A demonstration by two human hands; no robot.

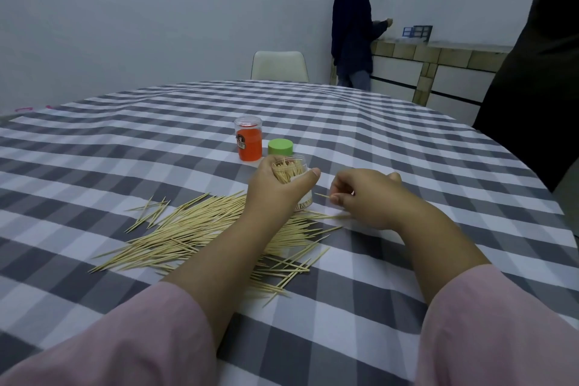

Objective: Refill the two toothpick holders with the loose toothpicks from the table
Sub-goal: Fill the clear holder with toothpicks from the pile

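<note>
My left hand (275, 188) grips a clear toothpick holder (289, 170), open at the top and partly filled with toothpicks. Just to its right, my right hand (366, 197) pinches a single toothpick (322, 196) between thumb and fingers, its tip pointing at the holder. A wide pile of loose toothpicks (194, 229) lies on the checked tablecloth (125, 150) under and left of my forearms. Behind the held holder stands a second holder (249, 142), orange inside with a clear cap, and a green lid (280, 147) next to it.
A white chair (279, 66) stands at the table's far edge. A person in dark clothes (352, 25) stands at a counter (438, 63) at the back right. Another dark-clothed figure (532, 72) is close at the right edge.
</note>
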